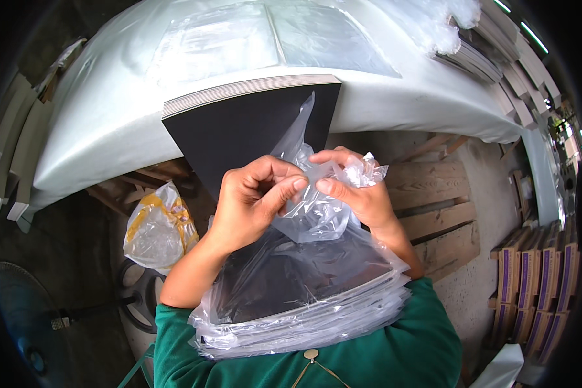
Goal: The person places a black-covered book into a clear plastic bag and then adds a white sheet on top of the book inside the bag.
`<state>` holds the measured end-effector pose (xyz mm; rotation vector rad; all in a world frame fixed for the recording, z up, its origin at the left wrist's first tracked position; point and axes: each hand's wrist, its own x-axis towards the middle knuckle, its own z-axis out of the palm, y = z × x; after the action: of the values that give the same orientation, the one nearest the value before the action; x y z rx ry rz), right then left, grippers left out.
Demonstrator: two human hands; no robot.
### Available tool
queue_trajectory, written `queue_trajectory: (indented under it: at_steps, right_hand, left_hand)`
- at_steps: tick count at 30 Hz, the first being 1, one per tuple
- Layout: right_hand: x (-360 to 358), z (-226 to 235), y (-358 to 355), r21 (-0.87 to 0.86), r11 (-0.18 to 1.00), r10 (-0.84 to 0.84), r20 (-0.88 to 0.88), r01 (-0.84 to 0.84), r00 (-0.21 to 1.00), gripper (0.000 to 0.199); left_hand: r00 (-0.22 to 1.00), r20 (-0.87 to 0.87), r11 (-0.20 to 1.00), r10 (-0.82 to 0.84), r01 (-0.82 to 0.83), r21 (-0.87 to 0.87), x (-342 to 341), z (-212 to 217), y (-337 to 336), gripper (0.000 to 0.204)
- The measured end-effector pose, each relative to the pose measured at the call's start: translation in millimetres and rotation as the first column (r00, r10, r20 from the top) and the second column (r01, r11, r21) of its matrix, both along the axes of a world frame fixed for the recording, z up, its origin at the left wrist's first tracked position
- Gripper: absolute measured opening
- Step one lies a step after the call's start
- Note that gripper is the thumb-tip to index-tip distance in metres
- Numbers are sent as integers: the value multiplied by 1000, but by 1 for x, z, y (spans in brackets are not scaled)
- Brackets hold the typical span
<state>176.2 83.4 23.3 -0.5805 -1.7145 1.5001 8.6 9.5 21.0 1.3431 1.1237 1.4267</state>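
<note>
Between my two hands is a crumpled clear plastic bag, raised above my lap. My left hand pinches its edge between thumb and forefinger. With thumb and fingers, my right hand grips the bunched plastic on the other side. Below them lies a stack of flat dark pieces in clear plastic sleeves, resting against my body. Just beyond my hands, a thick stack of black boards with pale edges leans on the covered table. Part of it is hidden by my hands and the bag.
A table under a pale sheet curves across the far side, with flat plastic packs on top. At left are a yellow-and-clear plastic bag and a fan. Wooden slats and stacked boxes stand at right.
</note>
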Motion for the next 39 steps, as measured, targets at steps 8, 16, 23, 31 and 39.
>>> queue_trajectory:
  at_steps: [8,16,23,31,39]
  right_hand:
    - [-11,-19,0,-191,982,-36,-224,-7,974,17]
    - [-11,-18,-2,-275,961,-9,-161,-36,987,21]
    - [-11,-28,2,-271,939,113,-342,-213,933,14]
    - [-12,-27,0,-209,937,176,-410,-280,895,16]
    - [-14,-22,-5,-366,909,33,-416,-200,909,21]
  left_hand:
    - [993,112,999,25,-30,37,4,-12,6,11]
    - [986,72,979,151,-159,130,11,-9,6,18]
    - [986,-102,991,131,-128,34,1,-10,2,18]
    - [849,-407,916,337,-195,350,1,-13,9,17]
    - [903,-263,939,341,-312,146,-1,-18,4,17]
